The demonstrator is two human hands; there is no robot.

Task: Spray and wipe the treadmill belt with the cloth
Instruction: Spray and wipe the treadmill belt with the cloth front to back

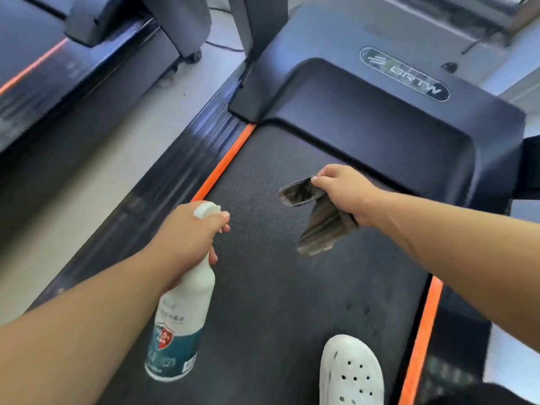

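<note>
My left hand (187, 238) grips the neck of a white spray bottle (181, 317) with a teal label, its nozzle pointing forward over the left part of the black treadmill belt (263, 287). A finger lies on the trigger. My right hand (344, 191) holds a crumpled grey-brown cloth (318, 220) above the front part of the belt, near the motor cover. The cloth hangs down from my fingers, and whether it touches the belt cannot be told.
Orange strips (225, 162) edge the belt on both sides, with dark side rails beyond. The dark motor cover (380, 118) closes the belt's far end. A white clog (350, 372) stands on the belt at the bottom. Another treadmill (58, 83) stands to the left across a light floor.
</note>
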